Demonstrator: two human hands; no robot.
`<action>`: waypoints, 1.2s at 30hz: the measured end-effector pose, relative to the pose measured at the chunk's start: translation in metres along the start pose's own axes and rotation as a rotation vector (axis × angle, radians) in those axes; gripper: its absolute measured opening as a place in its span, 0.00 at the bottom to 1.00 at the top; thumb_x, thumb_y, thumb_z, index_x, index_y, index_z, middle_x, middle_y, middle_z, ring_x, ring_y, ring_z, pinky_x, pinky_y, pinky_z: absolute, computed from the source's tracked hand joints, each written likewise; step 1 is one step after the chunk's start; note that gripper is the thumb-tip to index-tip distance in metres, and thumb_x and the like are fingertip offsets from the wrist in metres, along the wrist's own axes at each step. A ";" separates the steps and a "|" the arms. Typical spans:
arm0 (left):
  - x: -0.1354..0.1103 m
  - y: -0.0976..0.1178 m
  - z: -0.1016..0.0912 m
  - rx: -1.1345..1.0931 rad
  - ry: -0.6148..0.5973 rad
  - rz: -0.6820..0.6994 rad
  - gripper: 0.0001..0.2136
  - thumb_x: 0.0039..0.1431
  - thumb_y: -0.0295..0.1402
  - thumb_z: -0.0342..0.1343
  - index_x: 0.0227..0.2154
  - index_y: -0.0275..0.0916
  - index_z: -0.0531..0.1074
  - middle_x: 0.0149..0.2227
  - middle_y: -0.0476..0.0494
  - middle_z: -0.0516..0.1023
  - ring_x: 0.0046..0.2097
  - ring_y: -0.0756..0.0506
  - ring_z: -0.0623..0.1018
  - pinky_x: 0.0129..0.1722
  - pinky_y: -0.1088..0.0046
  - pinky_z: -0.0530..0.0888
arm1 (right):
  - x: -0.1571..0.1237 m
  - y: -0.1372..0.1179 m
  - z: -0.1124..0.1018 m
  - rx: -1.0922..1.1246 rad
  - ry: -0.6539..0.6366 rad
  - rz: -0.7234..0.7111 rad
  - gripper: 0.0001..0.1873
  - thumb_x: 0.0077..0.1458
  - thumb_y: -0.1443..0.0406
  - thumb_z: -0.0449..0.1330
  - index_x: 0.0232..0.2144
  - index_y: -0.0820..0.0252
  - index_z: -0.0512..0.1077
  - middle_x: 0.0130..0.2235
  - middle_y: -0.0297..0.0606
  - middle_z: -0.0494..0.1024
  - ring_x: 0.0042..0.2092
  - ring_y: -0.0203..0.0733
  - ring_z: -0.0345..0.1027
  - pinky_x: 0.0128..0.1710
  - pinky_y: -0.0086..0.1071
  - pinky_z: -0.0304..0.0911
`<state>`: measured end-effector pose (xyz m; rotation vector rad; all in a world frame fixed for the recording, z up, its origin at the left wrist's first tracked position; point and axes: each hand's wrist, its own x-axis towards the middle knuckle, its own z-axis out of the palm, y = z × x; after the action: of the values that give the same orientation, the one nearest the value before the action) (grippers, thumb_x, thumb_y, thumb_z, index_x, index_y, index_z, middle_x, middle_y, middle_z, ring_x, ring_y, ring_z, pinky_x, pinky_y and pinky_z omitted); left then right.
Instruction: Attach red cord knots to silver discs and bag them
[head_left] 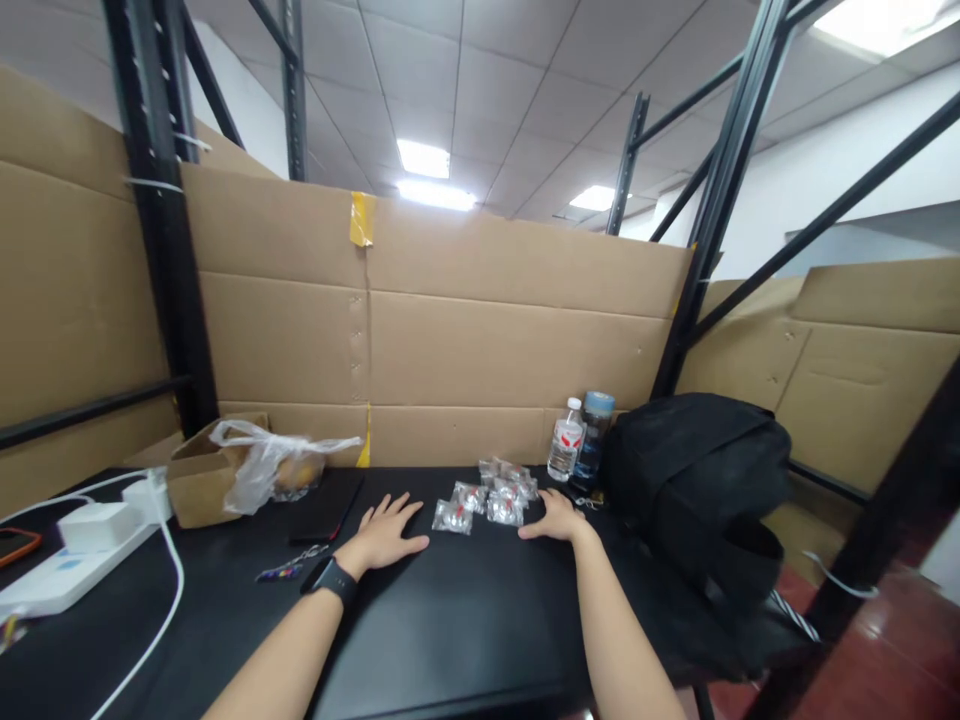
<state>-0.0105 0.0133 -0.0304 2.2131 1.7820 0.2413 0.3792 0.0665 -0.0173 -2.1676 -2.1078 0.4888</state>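
My left hand (386, 535) lies flat on the black table (457, 630), fingers spread, with a dark watch (330, 580) on the wrist. Just right of it is a cluster of small clear plastic packets (504, 503) with red marks; their contents are too small to make out. One packet (452, 517) sits nearest to my left hand. On the other side of the cluster, my right hand (556, 517) rests on the table with its fingers apart, close to the packets. Neither hand holds anything.
A water bottle (565, 440) and a blue-lidded bottle (595, 435) stand behind my right hand, beside a black backpack (697, 490). At left are a cardboard box (199, 485), a plastic bag (259, 465), a dark flat object (330, 505), a keychain (281, 572) and a power strip (67, 575).
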 end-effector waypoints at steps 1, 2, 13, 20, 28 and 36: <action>0.000 0.000 0.001 -0.006 0.002 0.000 0.42 0.54 0.62 0.50 0.70 0.50 0.57 0.74 0.44 0.48 0.73 0.28 0.45 0.68 0.41 0.48 | 0.001 0.001 0.001 -0.001 0.003 0.001 0.70 0.30 0.36 0.69 0.71 0.55 0.52 0.74 0.50 0.43 0.73 0.65 0.34 0.69 0.57 0.40; 0.000 -0.001 0.001 -0.014 0.001 0.002 0.42 0.54 0.62 0.50 0.69 0.50 0.57 0.74 0.44 0.48 0.73 0.28 0.45 0.68 0.42 0.47 | 0.003 0.003 0.003 -0.003 0.005 0.007 0.70 0.29 0.36 0.69 0.71 0.55 0.52 0.74 0.49 0.42 0.73 0.65 0.33 0.69 0.56 0.39; 0.004 0.002 0.010 -0.011 0.052 -0.029 0.40 0.55 0.61 0.49 0.68 0.50 0.59 0.74 0.45 0.49 0.73 0.28 0.45 0.68 0.43 0.47 | 0.003 0.005 0.005 0.005 0.024 0.012 0.68 0.28 0.36 0.68 0.70 0.49 0.53 0.74 0.44 0.44 0.73 0.62 0.34 0.68 0.56 0.39; 0.002 0.004 0.008 0.004 0.069 -0.011 0.41 0.55 0.62 0.48 0.69 0.48 0.59 0.73 0.42 0.50 0.73 0.27 0.47 0.68 0.44 0.49 | -0.005 0.003 0.002 0.008 0.061 -0.005 0.66 0.30 0.35 0.67 0.69 0.49 0.55 0.73 0.46 0.47 0.72 0.65 0.38 0.66 0.57 0.42; 0.002 0.003 0.008 0.016 0.085 0.000 0.41 0.55 0.63 0.47 0.68 0.47 0.59 0.73 0.42 0.52 0.73 0.27 0.49 0.68 0.44 0.50 | -0.009 0.001 0.000 0.009 0.088 -0.026 0.63 0.34 0.35 0.66 0.68 0.51 0.57 0.72 0.47 0.49 0.72 0.64 0.41 0.66 0.56 0.44; -0.002 0.005 0.005 0.012 0.070 -0.012 0.40 0.56 0.62 0.48 0.68 0.48 0.60 0.73 0.43 0.51 0.73 0.28 0.48 0.68 0.44 0.50 | -0.007 0.002 0.002 0.021 0.108 -0.038 0.61 0.34 0.37 0.68 0.68 0.48 0.57 0.71 0.45 0.53 0.70 0.65 0.46 0.65 0.55 0.48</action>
<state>-0.0049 0.0096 -0.0332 2.2277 1.8369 0.3093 0.3803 0.0595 -0.0183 -2.0885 -2.0734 0.3804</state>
